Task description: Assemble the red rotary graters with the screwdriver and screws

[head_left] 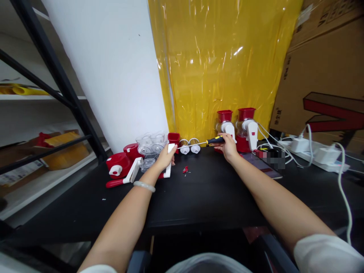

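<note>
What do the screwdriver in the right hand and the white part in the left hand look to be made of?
The screwdriver: thin bright shaft, likely metal; its black-and-yellow grip looks like plastic or rubber, too small to tell which. The white part: apparently moulded plastic, judging by its even, smooth, slightly glossy surface.

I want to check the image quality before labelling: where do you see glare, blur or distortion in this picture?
Head view: glare streaks on the yellow plastic sheet; a pixelated patch covers part of the tablet; the wide lens stretches both forearms toward the bottom corners; the right hand and its screwdriver look sharp, only small.
</note>
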Available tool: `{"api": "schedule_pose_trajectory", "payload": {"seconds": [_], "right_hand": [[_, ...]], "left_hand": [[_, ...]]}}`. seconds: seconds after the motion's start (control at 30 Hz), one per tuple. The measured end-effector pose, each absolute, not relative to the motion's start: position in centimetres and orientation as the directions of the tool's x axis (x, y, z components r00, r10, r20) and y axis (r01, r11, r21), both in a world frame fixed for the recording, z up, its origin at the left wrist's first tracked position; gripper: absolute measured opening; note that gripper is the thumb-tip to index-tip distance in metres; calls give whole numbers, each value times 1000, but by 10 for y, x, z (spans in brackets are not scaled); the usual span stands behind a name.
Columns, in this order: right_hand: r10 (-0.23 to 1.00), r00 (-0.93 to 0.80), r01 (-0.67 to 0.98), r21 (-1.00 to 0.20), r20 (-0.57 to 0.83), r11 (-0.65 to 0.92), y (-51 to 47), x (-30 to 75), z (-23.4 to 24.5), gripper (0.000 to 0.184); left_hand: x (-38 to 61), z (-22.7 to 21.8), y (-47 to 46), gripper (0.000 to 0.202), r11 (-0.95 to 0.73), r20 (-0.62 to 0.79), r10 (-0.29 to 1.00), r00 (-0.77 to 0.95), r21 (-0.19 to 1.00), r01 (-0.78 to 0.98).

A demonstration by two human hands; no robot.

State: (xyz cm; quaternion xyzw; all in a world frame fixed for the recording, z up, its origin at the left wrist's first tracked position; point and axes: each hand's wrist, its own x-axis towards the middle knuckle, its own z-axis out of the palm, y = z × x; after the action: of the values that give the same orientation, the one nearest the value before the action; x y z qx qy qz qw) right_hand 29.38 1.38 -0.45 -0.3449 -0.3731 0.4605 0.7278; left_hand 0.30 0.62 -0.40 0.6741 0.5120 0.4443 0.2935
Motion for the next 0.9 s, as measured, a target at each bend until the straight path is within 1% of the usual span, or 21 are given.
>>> {"api": "schedule_pose_trajectory", "payload": {"seconds": [0.07, 0.17, 0.27, 0.33, 0.43, 0.57, 0.73, 0.9], "right_hand": [[928, 296, -385, -861, 224, 331, 14, 294, -2, 10], [930, 296, -359, -877, 219, 321, 15, 293, -2, 17], [931, 298, -341, -888, 209, 308, 17, 292, -5, 24], [935, 297, -338, -894, 195, 294, 18, 292, -7, 23], [941, 289, -341, -899, 177, 274, 19, 293, -8, 18], [953, 267, -333, -914, 145, 232, 15, 292, -6, 19], [969, 235, -321, -935, 75, 150, 9, 288, -4, 27], [983, 182, -335, -940, 6, 68, 12, 288, -8, 37]], "left_hand": [[3, -6, 7, 48, -292, 282, 956, 85, 869, 400], [4, -7, 9, 47, -294, 285, 955, 79, 885, 362], [3, -7, 9, 47, -316, 316, 947, 63, 875, 367], [3, -4, 6, 45, -349, 359, 932, 52, 848, 400], [3, 1, 1, 41, -415, 452, 891, 47, 766, 490], [0, 6, -4, 40, -493, 566, 821, 71, 641, 589], [-6, 6, -3, 50, -559, 674, 728, 121, 483, 674], [-9, 8, -5, 52, -598, 757, 634, 159, 349, 721]]}}
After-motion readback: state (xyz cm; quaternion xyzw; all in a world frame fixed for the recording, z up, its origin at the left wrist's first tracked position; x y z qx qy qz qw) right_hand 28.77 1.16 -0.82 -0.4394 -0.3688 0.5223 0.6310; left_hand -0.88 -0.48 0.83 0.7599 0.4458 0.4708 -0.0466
